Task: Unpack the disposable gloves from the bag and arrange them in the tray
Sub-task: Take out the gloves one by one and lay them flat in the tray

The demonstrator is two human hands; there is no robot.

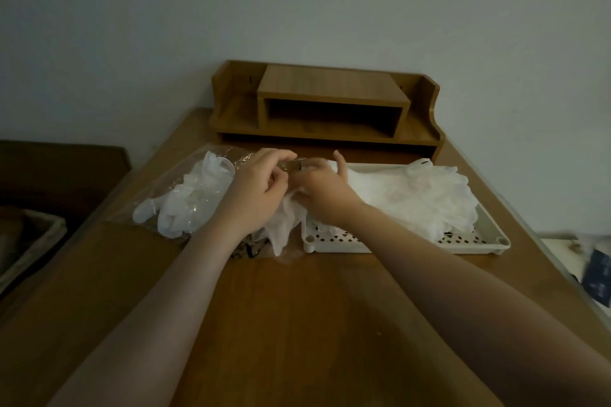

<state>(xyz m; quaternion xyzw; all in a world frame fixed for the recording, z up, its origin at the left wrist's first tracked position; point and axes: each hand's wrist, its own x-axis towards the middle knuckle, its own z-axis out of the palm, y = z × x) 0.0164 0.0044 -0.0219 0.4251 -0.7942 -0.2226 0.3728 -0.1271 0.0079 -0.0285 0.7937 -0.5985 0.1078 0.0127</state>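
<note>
A clear plastic bag (198,185) lies on the left of the wooden desk with white disposable gloves (180,205) showing through it. To its right stands a white perforated tray (489,235) holding a pile of white gloves (413,195). Between bag and tray, my left hand (258,188) and my right hand (322,185) meet, fingers curled, both pinching one white glove (281,228) whose lower part hangs down onto the desk. The index finger of my right hand sticks up. The glove's top is hidden by my fingers.
A wooden desk organiser (330,106) with an open slot stands at the back against the wall. A dark patterned item (246,249) peeks out under my left wrist. A bed lies off the desk's left side and cloth items at the right edge.
</note>
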